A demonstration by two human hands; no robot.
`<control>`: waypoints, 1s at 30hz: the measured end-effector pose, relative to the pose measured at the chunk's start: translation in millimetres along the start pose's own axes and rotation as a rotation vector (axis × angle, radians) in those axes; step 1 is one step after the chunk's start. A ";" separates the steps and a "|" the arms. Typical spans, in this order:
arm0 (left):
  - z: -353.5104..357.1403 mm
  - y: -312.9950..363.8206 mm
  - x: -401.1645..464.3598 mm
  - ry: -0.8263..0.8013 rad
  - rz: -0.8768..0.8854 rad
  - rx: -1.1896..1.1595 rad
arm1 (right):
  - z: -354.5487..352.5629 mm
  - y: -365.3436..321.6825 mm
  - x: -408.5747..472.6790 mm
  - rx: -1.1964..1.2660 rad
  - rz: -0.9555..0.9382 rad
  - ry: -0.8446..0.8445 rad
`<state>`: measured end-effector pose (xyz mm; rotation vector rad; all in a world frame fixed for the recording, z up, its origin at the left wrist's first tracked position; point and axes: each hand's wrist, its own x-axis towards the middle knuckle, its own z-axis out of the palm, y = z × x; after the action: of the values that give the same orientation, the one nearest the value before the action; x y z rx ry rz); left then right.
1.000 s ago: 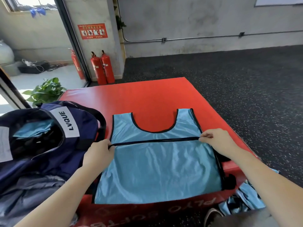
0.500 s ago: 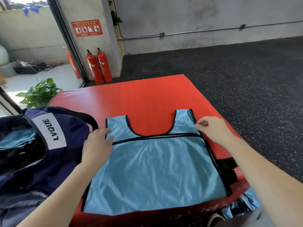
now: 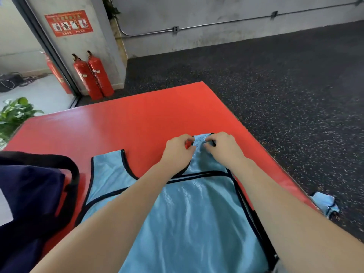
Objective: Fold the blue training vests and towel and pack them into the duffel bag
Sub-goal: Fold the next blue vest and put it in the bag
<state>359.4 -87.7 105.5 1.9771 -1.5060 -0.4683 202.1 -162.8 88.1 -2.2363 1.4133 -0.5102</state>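
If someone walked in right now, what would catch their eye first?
Probably the light blue vest spread flat on the bright red mat, with the left hand and right hand both pinching its far right shoulder strap. Next, the navy duffel bag at the left.

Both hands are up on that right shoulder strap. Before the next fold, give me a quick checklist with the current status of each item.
1. Left hand pinching the strap: ok.
2. Right hand pinching the strap: ok.
3. Vest lying flat on the mat: ok, slight wrinkles.
4. Other strap flat and free: ok.
5. Bag beside the vest: ok; whether it is open, cannot tell.
6. Blue cloth off the mat on the floor: not ok.
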 end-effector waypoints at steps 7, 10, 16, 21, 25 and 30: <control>13.1 7.6 26.2 0.100 -0.093 -0.178 | -0.1 6.1 11.6 0.200 0.098 0.144; 15.6 6.0 22.9 0.168 -0.099 -0.266 | -8.3 7.7 14.1 0.445 0.197 0.235; 14.8 5.5 17.1 0.242 -0.086 -0.338 | -10.1 7.4 17.4 0.912 0.306 0.289; 19.7 -1.4 18.4 0.147 -0.007 -0.247 | -6.3 9.6 17.9 0.861 0.320 0.271; 26.8 -14.7 18.7 -0.011 0.078 0.186 | -8.2 10.7 9.2 0.471 0.252 0.147; 23.5 -15.4 9.5 -0.040 0.076 0.348 | -8.6 21.5 -0.7 0.255 0.173 0.163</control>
<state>359.3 -99.9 78.5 2.1689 -1.7782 -0.2247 181.3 -171.7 83.4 -1.8893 1.5111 -0.7803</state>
